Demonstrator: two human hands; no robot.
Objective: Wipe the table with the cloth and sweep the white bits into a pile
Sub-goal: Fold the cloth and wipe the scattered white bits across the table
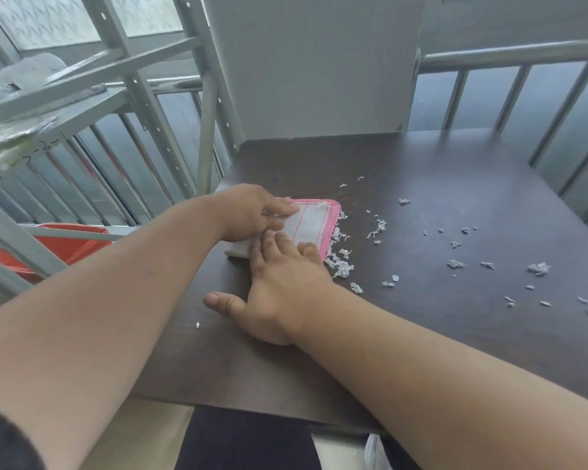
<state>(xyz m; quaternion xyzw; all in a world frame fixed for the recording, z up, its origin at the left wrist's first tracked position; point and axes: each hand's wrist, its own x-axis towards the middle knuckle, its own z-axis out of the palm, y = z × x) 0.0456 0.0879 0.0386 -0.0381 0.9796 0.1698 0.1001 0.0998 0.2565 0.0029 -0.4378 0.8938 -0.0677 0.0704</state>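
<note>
Folded cloth (pixel 311 225), pink-edged, lay left of centre on the dark table (pixel 455 351); left hand (pixel 252 213) and right hand (pixel 279 286) pressed flat upon it; likely soft, light, best handled from above; white bits (pixel 342 266) alongside, scattered rightward.

Both forearms bare from wrist to past the elbow; left hand (pixel 248 212) and right hand (pixel 279 293) ungloved, no rings, watch or bands visible. Dark short sleeve (pixel 4 439) edge shows at the left upper arm, bottom-left corner. Dark trousers (pixel 245 439) cover the lap at the frame's bottom edge.
</note>
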